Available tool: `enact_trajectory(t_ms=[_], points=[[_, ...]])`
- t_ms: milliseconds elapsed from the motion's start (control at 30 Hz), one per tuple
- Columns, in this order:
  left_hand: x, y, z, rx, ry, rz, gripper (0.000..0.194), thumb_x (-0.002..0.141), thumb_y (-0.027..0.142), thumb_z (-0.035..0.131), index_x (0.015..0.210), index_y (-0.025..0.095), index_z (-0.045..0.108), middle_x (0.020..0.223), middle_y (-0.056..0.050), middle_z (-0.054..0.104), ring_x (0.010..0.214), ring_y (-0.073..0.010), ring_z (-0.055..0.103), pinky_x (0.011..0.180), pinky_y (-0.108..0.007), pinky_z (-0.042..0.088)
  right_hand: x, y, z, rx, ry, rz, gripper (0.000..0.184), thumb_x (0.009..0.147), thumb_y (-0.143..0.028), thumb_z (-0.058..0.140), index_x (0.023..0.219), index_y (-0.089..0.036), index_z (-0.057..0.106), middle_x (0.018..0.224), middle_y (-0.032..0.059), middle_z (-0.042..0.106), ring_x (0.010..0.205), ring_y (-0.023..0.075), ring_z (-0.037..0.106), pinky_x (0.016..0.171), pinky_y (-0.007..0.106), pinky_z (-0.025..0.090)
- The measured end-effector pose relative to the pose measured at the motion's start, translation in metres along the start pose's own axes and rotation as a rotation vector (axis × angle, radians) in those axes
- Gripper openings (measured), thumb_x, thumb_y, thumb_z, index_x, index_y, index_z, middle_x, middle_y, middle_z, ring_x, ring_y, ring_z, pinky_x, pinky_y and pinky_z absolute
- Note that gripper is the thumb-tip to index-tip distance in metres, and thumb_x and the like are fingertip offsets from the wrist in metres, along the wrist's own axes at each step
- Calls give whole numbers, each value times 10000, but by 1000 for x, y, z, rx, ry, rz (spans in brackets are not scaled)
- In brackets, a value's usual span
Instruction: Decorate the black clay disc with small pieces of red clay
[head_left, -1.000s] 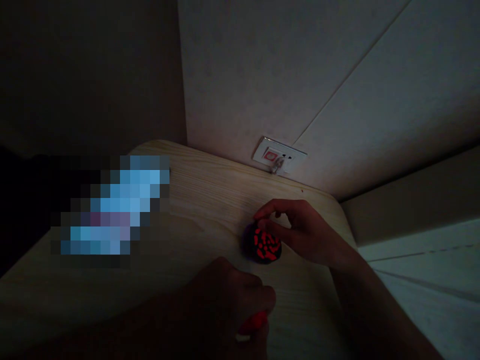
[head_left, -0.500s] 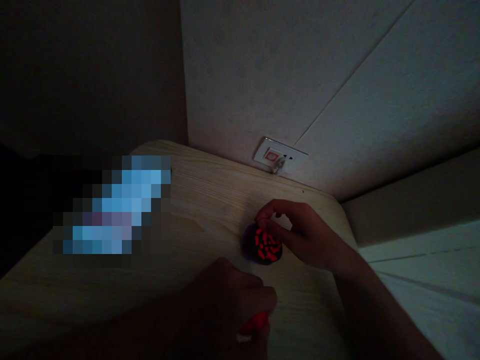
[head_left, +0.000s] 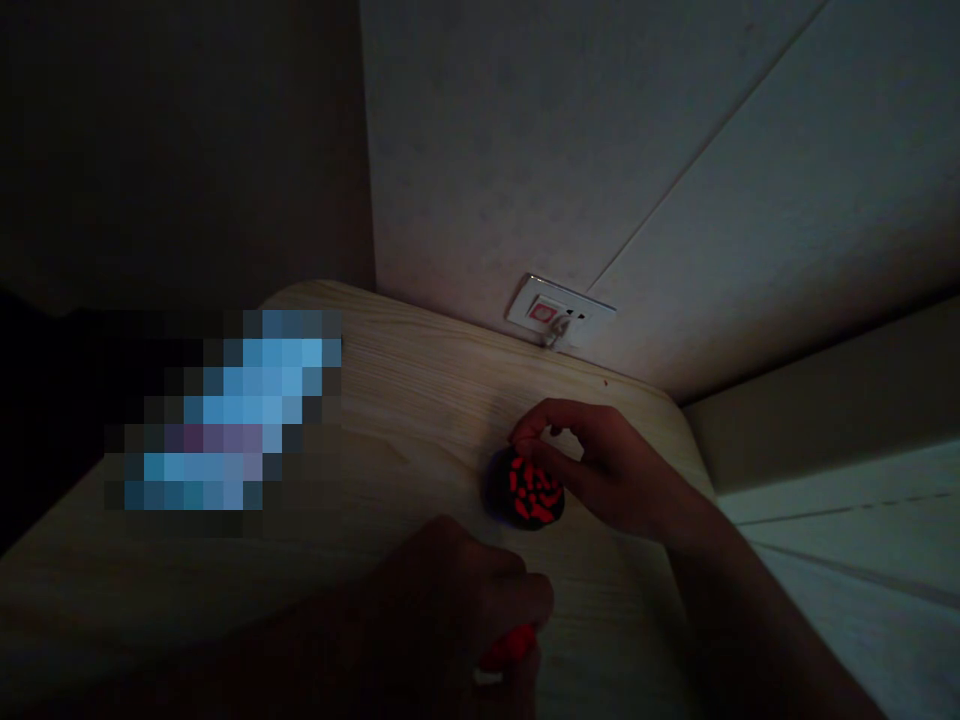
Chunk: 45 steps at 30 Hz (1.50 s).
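One disc [head_left: 535, 493], dim table [head_left: 420, 385]

Head view: right hand [head_left: 604, 462] pinches the disc, just beyond the left hand [head_left: 472, 585], which curls around a red thing [head_left: 510, 648]. Leftward, a bright patch [head_left: 255, 400], pixelated, unreadable. Behind, a plug [head_left: 556, 329] sits in a socket [head_left: 562, 300].

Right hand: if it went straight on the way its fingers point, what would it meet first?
Likely the dark round object with red markings: the right hand is right at its upper edge, though dim light leaves depth and contact unclear.
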<state>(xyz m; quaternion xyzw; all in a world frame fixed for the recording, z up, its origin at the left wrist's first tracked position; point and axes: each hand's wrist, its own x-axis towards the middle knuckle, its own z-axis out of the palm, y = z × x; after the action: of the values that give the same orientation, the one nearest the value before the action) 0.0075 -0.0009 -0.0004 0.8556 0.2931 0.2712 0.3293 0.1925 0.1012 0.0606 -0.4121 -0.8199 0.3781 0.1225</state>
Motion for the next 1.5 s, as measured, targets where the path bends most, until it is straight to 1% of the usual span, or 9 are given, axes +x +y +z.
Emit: enact_trajectory(t_ms=[300,600,867,967,1167,1267,1367,1433,1500], points=[[0,3,-1,-29,-3,-21,73,733,153,568,706,196,515,611,56,583,469,-96,504,478,-286,321,0,0,0,-19,6,-4,111,952,-205,599,937,-190,707,850,1,726,751,140,650,618,234,479],[-1,1,1,5,17,-10,86,748,156,577,714,204,514,606,63,559,473,-99,504,475,-281,325,-1,0,0,21,6,0,119,961,-221,592,919,-189,699,838,3,713,749,142,639,647,244,495],[1,2,-1,-11,-45,-10,47,730,167,574,722,199,541,615,58,583,478,-100,530,477,-282,333,-2,2,-1,56,16,7,170,992,-256,567,896,-192,692,803,-6,697,724,130,620,640,232,490],[0,3,-2,13,-11,-39,62,739,156,563,723,201,524,633,51,596,494,-109,540,493,-287,342,-1,2,-2,66,4,21,167,992,-265,570,914,-189,696,809,1,701,731,136,625,632,229,492],[-1,-1,1,6,-25,-4,52,749,163,561,733,202,531,627,47,594,481,-107,522,492,-285,329,-1,0,-1,44,14,15,169,990,-266,573,918,-184,701,814,10,710,731,143,634,648,241,500],[-1,-1,3,-27,13,12,43,737,161,557,729,195,532,620,45,586,474,-98,501,476,-273,306,-1,1,-2,30,59,4,150,981,-266,591,922,-190,706,842,16,723,763,154,644,681,257,513],[1,1,1,-124,103,-7,69,712,124,552,710,185,520,584,57,531,473,-83,466,479,-250,299,-2,1,-8,12,136,-29,149,978,-288,609,918,-198,711,879,22,736,819,168,654,749,282,527],[3,3,-3,-227,160,-61,82,737,107,548,712,179,519,579,60,498,480,-73,439,490,-228,309,-7,-3,-14,6,204,-49,160,974,-317,627,912,-201,717,895,29,741,840,176,662,778,295,532],[4,4,-7,-375,195,-113,79,808,146,548,735,174,535,587,56,490,487,-70,427,494,-208,323,-16,-9,-18,16,282,-57,170,964,-347,653,900,-205,722,890,35,744,836,180,672,764,294,536]])
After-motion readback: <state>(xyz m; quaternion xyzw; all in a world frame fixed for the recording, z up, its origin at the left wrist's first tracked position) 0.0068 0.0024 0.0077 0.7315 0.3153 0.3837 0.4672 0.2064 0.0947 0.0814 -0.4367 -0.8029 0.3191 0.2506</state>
